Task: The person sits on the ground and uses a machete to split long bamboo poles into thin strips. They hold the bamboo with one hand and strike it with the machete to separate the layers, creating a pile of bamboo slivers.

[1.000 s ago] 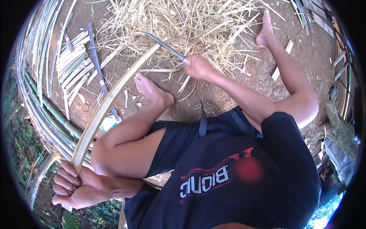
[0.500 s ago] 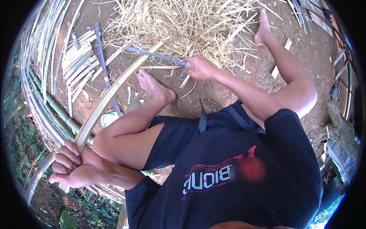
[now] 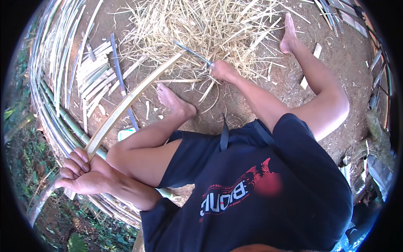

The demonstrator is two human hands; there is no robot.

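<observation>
My left hand (image 3: 80, 173), at the lower left, is closed around the near end of a long split bamboo strip (image 3: 126, 102). The strip slants up and to the right across my bent leg, its pale inner face showing. In my right hand (image 3: 223, 70) is the handle of a knife (image 3: 193, 53) with a narrow dark blade. The blade meets the strip close to its far end, over the edge of a heap of shavings (image 3: 205, 33). My fingers hide most of the handle.
Short split bamboo pieces (image 3: 97, 77) lie stacked at the left beside a long dark blade-like strip (image 3: 118, 67). Long bamboo poles (image 3: 63, 112) and thin strips (image 3: 54, 50) line the left rim. A white-and-green container (image 3: 126, 134) sits by my knee. My bare foot (image 3: 170, 97) rests near the shavings.
The knife has moved right and away from me along the strip, toward its far end, and its blade has turned. My left hand keeps its grip on the strip, almost in place.
</observation>
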